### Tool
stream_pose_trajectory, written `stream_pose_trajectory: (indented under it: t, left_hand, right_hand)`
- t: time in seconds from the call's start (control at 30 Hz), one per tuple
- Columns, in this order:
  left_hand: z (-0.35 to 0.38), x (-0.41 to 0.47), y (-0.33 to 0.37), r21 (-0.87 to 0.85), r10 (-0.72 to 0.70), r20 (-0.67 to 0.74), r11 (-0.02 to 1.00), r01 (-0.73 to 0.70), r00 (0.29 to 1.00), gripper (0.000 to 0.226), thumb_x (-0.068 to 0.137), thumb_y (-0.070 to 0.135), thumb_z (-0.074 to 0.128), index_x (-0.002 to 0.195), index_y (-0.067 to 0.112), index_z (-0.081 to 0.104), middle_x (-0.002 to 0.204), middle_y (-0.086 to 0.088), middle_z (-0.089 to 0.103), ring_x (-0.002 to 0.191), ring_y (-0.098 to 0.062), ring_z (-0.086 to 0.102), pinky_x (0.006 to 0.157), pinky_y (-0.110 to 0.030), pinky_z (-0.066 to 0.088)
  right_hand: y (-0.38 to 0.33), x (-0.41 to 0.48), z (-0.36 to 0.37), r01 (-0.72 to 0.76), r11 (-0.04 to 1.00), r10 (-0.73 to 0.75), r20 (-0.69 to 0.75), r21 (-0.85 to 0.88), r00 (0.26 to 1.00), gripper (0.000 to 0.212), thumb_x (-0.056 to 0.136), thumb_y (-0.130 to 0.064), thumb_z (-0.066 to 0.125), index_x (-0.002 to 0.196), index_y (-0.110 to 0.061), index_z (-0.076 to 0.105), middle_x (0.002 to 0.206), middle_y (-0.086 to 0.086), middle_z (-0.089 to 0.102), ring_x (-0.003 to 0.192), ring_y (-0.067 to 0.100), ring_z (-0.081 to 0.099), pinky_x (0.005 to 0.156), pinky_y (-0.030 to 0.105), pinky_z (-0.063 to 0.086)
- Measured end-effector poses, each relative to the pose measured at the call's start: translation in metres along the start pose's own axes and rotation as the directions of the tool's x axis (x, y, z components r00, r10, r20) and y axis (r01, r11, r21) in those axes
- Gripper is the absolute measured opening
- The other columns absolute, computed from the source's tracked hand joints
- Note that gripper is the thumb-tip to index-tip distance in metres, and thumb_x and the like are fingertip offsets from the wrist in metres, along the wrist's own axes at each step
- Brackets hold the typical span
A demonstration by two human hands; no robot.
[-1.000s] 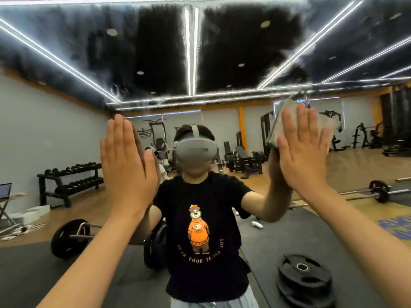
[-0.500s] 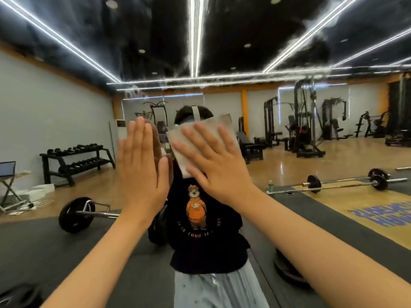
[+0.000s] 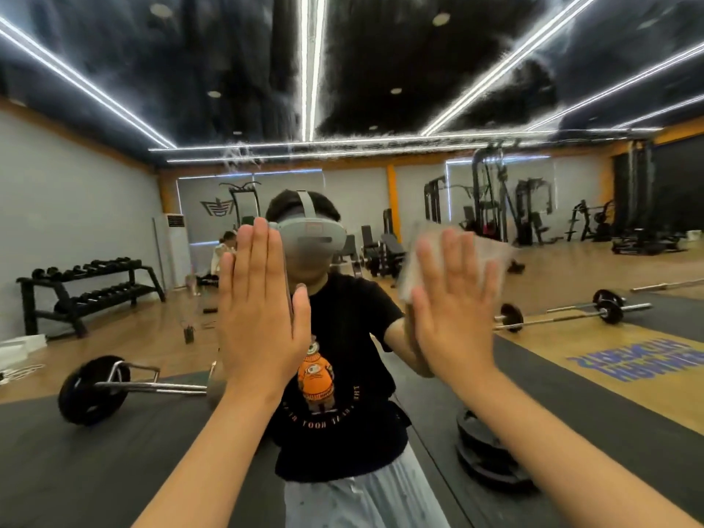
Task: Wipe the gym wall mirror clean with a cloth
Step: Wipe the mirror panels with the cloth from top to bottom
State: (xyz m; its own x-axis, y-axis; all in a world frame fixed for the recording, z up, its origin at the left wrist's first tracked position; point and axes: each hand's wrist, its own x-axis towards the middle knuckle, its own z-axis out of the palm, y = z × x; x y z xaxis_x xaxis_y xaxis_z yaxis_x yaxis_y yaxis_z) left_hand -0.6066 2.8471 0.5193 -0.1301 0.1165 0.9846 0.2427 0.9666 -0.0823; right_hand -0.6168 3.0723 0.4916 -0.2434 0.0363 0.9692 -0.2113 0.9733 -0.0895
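Gym mirror [image 3: 114,192] fills the view, its edges out of frame; left hand [image 3: 263,318] lies flat on it, right hand [image 3: 453,322] presses cloth [image 3: 495,247] under straight, spread fingers [image 3: 451,257].

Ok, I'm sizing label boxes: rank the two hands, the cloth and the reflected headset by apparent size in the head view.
1. left hand and right hand: alike, both nearest the camera.
2. cloth and headset: smaller; cloth blurred and half-hidden under the right hand, so unranked.
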Motion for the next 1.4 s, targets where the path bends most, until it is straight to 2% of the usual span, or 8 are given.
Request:
stream_pose_trajectory:
  t: [0.2,0.5,0.7,0.83,1.03,1.13,1.27,1.4]
  left_hand:
    - [-0.001,0.001,-0.001,-0.002,0.017,0.008,1.0,-0.017,1.0,0.066,0.1,0.029,0.025,0.157,0.002,0.008,0.166,-0.013,0.004,0.154,-0.023,0.001,0.125,-0.042,0.002]
    - [0.001,0.0,0.0,0.001,0.017,-0.038,1.0,-0.017,0.999,0.065,0.1,0.028,0.028,0.156,0.001,0.013,0.165,-0.013,0.007,0.154,-0.024,0.005,0.125,-0.04,0.001]
    - [0.002,0.0,0.001,-0.003,0.007,-0.057,1.0,-0.007,0.998,0.065,0.098,0.026,0.031,0.156,0.001,0.016,0.165,-0.012,0.008,0.153,-0.023,0.005,0.125,-0.038,0.001]
    - [0.0,-0.001,0.002,0.013,-0.007,-0.02,1.0,0.008,1.0,0.066,0.098,0.027,0.032,0.157,0.002,0.014,0.165,-0.013,0.008,0.153,-0.022,0.003,0.125,-0.04,0.001]
    - [-0.005,0.001,0.005,0.045,-0.038,0.022,0.998,0.037,0.999,0.068,0.097,0.027,0.033,0.157,0.001,0.012,0.165,-0.015,0.009,0.153,-0.025,0.003,0.125,-0.038,-0.002]
    - [-0.011,-0.01,0.018,0.017,-0.082,0.034,0.997,0.081,0.996,0.071,0.097,0.028,0.036,0.157,0.003,0.007,0.166,-0.013,0.004,0.154,-0.023,-0.001,0.125,-0.04,-0.002]
    - [-0.009,-0.049,0.05,-0.044,-0.019,0.072,0.999,0.022,0.997,0.072,0.097,0.028,0.036,0.157,0.003,0.004,0.166,-0.014,0.001,0.154,-0.023,-0.003,0.125,-0.041,-0.002]
    - [0.006,-0.083,0.062,-0.021,0.051,0.098,0.999,-0.049,0.994,0.07,0.097,0.027,0.036,0.155,-0.001,0.009,0.164,-0.017,0.005,0.153,-0.023,-0.003,0.125,-0.042,-0.001]
  right_hand:
    - [-0.07,0.037,0.001,0.353,0.936,-0.352,0.021,-0.014,0.936,0.052,0.106,-0.041,0.026,0.156,-0.03,0.026,0.165,0.004,0.017,0.153,0.024,0.012,0.121,0.054,0.012]
    - [-0.069,-0.004,0.011,0.354,0.934,-0.354,0.009,0.042,0.935,0.052,0.106,-0.04,0.028,0.157,-0.03,0.023,0.166,0.004,0.013,0.153,0.025,0.008,0.122,0.055,0.008]
    - [-0.03,-0.099,0.027,0.509,0.861,-0.508,0.11,0.021,0.855,0.05,0.106,-0.039,0.027,0.156,-0.032,0.028,0.166,-0.002,0.015,0.153,0.022,0.014,0.121,0.052,0.009]
    - [0.005,-0.099,0.023,0.634,0.773,-0.627,0.152,0.007,0.764,0.049,0.106,-0.04,0.024,0.154,-0.032,0.032,0.165,-0.003,0.019,0.152,0.019,0.015,0.123,0.046,0.006]
    - [0.019,0.032,-0.006,0.427,0.901,-0.426,0.023,-0.074,0.904,0.052,0.105,-0.041,0.022,0.156,-0.03,0.019,0.163,0.002,0.012,0.15,0.023,0.018,0.12,0.053,0.014]
    - [0.023,0.071,-0.016,0.334,0.939,-0.336,-0.012,-0.081,0.942,0.051,0.107,-0.04,0.022,0.157,-0.028,0.023,0.164,0.006,0.02,0.151,0.025,0.017,0.12,0.055,0.016]
    - [0.018,0.04,-0.011,0.282,0.956,-0.285,-0.033,-0.082,0.958,0.052,0.107,-0.042,0.019,0.157,-0.027,0.022,0.164,0.007,0.019,0.151,0.028,0.017,0.121,0.056,0.014]
    - [0.043,-0.051,0.008,0.385,0.923,-0.384,0.025,-0.017,0.923,0.053,0.106,-0.04,0.027,0.157,-0.029,0.02,0.165,0.004,0.013,0.152,0.027,0.014,0.121,0.055,0.011]
